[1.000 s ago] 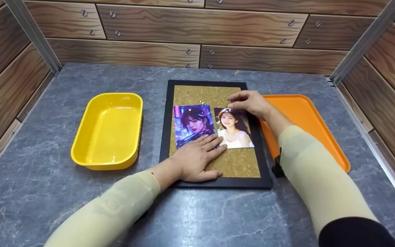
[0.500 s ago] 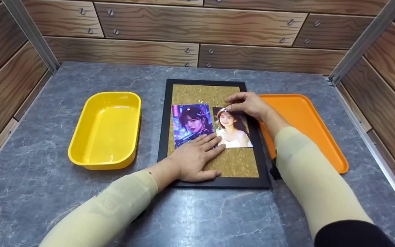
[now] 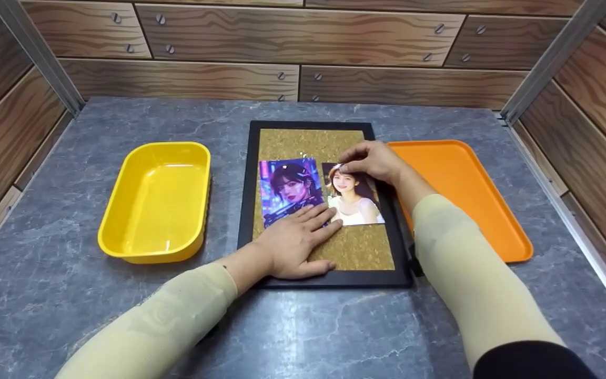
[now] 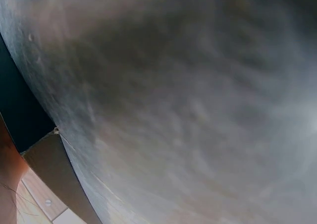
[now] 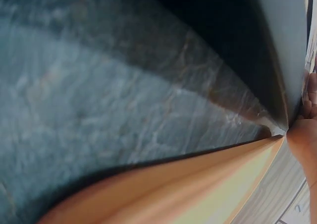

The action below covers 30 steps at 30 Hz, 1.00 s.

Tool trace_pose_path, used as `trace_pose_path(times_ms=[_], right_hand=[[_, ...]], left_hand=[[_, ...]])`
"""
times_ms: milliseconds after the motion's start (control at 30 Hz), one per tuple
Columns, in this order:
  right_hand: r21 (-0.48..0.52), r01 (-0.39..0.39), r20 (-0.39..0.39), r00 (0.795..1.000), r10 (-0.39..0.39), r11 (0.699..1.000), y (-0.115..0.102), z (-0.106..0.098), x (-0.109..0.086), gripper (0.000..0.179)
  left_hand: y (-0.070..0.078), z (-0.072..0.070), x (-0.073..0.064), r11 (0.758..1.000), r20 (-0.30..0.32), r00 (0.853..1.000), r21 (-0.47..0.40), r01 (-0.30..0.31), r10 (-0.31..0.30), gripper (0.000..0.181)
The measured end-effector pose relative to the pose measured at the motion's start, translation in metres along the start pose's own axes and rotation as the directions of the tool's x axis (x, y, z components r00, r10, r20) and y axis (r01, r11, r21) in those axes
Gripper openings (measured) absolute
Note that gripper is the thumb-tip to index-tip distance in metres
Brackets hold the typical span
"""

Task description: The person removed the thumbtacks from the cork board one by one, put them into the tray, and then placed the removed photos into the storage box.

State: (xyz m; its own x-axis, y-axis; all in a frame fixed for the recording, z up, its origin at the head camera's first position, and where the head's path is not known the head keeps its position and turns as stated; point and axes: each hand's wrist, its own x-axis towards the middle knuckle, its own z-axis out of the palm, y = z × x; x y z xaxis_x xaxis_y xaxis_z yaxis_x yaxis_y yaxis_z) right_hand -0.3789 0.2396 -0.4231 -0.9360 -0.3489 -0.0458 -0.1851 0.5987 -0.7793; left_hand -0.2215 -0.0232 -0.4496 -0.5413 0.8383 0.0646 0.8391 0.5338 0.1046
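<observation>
In the head view, a cork board (image 3: 366, 252) with a black frame (image 3: 329, 279) lies at the middle of the table. Two photo prints rest on it side by side: a purple-blue portrait (image 3: 287, 184) and a portrait in a white top (image 3: 355, 202). My left hand (image 3: 295, 245) lies flat, fingers spread over the lower edges of both prints. My right hand (image 3: 374, 160) has its thumb and curled fingers at the top edge of the white-top portrait, around a tiny shiny pin mostly hidden by them. A similar glint shows on the purple print. The right wrist view catches my right hand (image 5: 302, 130) at its edge.
A deep yellow bin (image 3: 158, 205) stands on the left. An orange tray (image 3: 461, 184) lies on the right, its near-left part beneath the right forearm. Small clear shiny bits (image 3: 303, 155) sit on the cork above the prints. Wood-patterned walls (image 3: 303, 37) enclose the grey table.
The right hand's thumb and fingers have come closer together and down onto the top of the white-top print. The left hand stays put. The whole view has shifted slightly.
</observation>
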Motion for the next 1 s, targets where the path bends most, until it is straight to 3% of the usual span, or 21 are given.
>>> trace_pose_path(times_ms=[333,800,1000], right_hand=[[-0.072,0.004,-0.016,1.0,-0.005,0.997,0.0,0.001,0.0004,0.025],[-0.074,0.027,-0.021,0.999,-0.028,0.997,-0.0009,0.0024,-0.0004,0.022],[-0.119,0.033,-0.026,0.999,-0.036,0.992,-0.0014,0.0022,-0.0005,0.021]], left_hand=[[0.0004,0.0008,-0.0004,1.0,-0.011,1.0,-0.006,-0.004,0.003,0.085],[-0.0004,-0.0003,-0.0003,1.0,0.004,1.0,-0.018,0.0,0.0,0.086],[0.0003,-0.0005,-0.0006,1.0,-0.013,1.0,-0.015,-0.006,0.006,0.085]])
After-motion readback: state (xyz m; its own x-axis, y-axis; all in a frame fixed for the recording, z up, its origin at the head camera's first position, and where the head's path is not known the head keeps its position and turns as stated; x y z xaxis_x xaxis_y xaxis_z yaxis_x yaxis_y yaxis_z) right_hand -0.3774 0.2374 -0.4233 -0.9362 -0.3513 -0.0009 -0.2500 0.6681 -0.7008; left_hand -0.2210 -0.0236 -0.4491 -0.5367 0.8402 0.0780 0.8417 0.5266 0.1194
